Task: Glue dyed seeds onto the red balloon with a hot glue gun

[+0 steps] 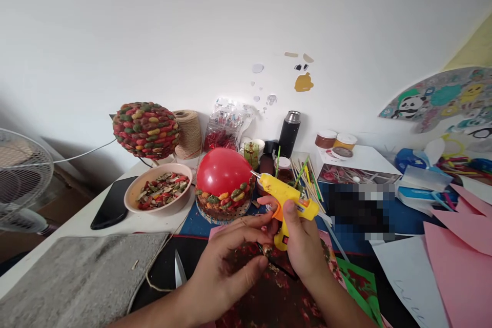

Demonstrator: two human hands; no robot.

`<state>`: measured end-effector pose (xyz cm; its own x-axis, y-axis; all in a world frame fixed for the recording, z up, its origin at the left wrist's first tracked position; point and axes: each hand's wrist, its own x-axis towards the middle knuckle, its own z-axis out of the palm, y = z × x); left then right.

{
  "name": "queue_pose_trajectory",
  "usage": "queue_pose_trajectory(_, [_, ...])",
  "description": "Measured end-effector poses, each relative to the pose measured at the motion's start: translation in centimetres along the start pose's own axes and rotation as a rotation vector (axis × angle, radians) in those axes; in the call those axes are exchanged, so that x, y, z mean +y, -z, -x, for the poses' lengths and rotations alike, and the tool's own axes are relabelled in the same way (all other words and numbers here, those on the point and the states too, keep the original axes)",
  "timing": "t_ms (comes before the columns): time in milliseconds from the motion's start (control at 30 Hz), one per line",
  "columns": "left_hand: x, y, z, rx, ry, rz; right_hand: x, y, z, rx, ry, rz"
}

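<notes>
My right hand (305,243) is wrapped round a yellow hot glue gun (282,190), a finger at its orange trigger. The gun's metal nozzle points up and left, close to the right side of a red balloon (223,170). Red, green, yellow and brown shell-like pieces (223,198) band the balloon's lower part. Just left of the gun's handle, my left hand (232,256) has its thumb and fingers closed round a small brownish shell-like piece (266,249), partly hidden. Beneath both hands lies a paint-stained dark sheet (265,297).
At left are a bowl (130,202) of coloured shell pieces, a phone (113,202), a finished-looking shell-covered ball (146,130) and a grey cloth (80,266). A blade (179,269) lies near my left forearm. Behind stand a twine spool (188,133) and a black flask (289,136). Papers (457,261) spread right.
</notes>
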<state>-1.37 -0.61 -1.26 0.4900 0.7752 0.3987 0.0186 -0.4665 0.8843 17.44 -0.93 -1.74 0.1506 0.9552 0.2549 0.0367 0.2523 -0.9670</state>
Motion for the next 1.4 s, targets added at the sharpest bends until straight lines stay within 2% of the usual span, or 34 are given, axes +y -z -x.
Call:
queue_pose_trajectory(133, [0.1,-0.2,0.0,-0.123,-0.124,-0.064,-0.4,-0.3,0.1,0.155,0.12,0.045])
queue_pose_trajectory(233, [0.2,-0.3,0.0,-0.197,-0.156,-0.068,-0.7,-0.5,-0.1,0.21,0.145,0.074])
queue_pose_trajectory(367, [0.3,-0.7,0.1,-0.311,-0.186,-0.082,-0.5,0.1,-1.0,0.225,-0.013,0.004])
queue_pose_trajectory(433, [0.3,-0.7,0.0,-0.315,-0.207,-0.061,-0.4,0.5,-1.4,0.235,-0.107,-0.051])
queue_pose_trajectory(500, [0.1,-0.4,-0.1,-0.192,-0.175,-0.025,-0.4,0.7,-1.7,0.254,-0.153,-0.086])
queue_pose_trajectory(567, [-0.3,0.4,-0.4,0.044,-0.094,0.007,-0.5,0.6,-1.6,0.253,-0.153,-0.112])
queue_pose_trajectory(667, [-1.3,2.0,-0.9,0.396,0.035,0.1,-0.7,-0.2,-0.8,0.172,-0.118,-0.133])
queue_pose_trajectory(733, [-1.9,2.7,-1.2,0.508,0.109,0.201,-0.7,-0.8,-0.1,0.102,-0.106,-0.125])
queue_pose_trajectory(833, [-2.4,3.2,-1.5,0.562,0.189,0.279,-0.4,-1.5,0.8,0.016,-0.083,-0.077])
queue_pose_trajectory(933, [-2.2,3.2,-1.6,0.596,0.188,0.25,-0.1,-1.6,1.3,-0.055,-0.008,0.022])
queue_pose_trajectory(1100, [-1.8,3.6,-1.4,0.649,0.112,0.107,0.3,-1.6,1.6,-0.064,0.093,0.153])
queue_pose_trajectory(1400, [-1.9,4.1,-1.4,0.624,0.137,0.025,0.7,-1.9,1.9,-0.061,0.126,0.135])
